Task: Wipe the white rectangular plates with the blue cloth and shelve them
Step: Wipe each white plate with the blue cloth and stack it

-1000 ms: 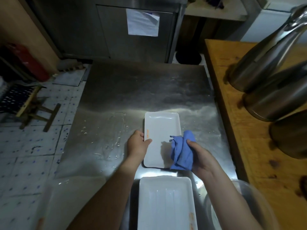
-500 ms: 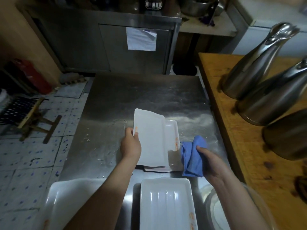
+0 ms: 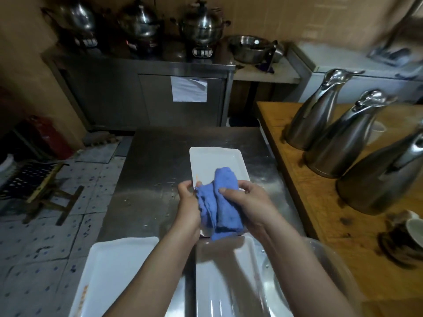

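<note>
A white rectangular plate [image 3: 215,162] lies lengthwise at the middle of the steel table [image 3: 151,179]. My left hand [image 3: 188,205] grips its near left edge, by a small orange mark. The bunched blue cloth [image 3: 218,202] sits in my right hand [image 3: 248,202], pressed on the plate's near half and hiding that end. Two more white plates lie closer to me: one at the near left [image 3: 114,273], one ribbed plate at the near centre [image 3: 229,284] under my forearms.
A clear bowl [image 3: 320,259] sits at the near right table corner. Three steel jugs [image 3: 338,136] and a cup [image 3: 414,229] stand on the wooden counter to the right. A steel cabinet [image 3: 142,97] with pots faces the table. To the left is tiled floor with a folding stool [image 3: 39,188].
My left hand lifted and turned a plate over, and now holds its edge. My right hand brought the cloth from beside the plate onto it. The view tilted up.
</note>
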